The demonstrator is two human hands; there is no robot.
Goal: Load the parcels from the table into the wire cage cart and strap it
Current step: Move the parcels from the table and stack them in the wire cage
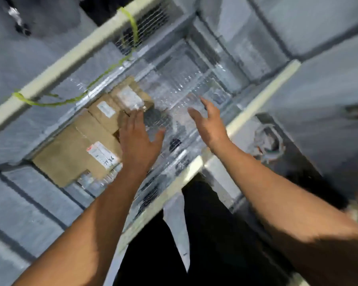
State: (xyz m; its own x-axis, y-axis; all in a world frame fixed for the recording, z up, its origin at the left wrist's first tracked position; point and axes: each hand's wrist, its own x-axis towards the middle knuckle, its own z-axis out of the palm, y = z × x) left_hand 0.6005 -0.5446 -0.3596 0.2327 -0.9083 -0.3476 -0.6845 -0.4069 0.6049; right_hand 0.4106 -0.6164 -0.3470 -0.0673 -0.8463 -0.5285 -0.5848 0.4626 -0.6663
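I look straight down into the wire cage cart (262, 100), whose cream top rails cross the blurred view. Three brown cardboard parcels lie in a row on its mesh floor: a large one (70, 153) with a white label, a middle one (103, 112) and a far one (130, 93). My left hand (139, 139) hovers with fingers spread over the edge of the parcels; touch cannot be told. My right hand (209, 122) is open, fingers straight, over the bare mesh floor to the right. Neither hand holds anything.
A yellow-green strap (130, 25) is looped round the far cream rail (70, 58) and trails along it to the left. Grey floor tiles surround the cart. My dark trousers show below the near rail (174, 193). A coil of cable (267, 141) lies on the right.
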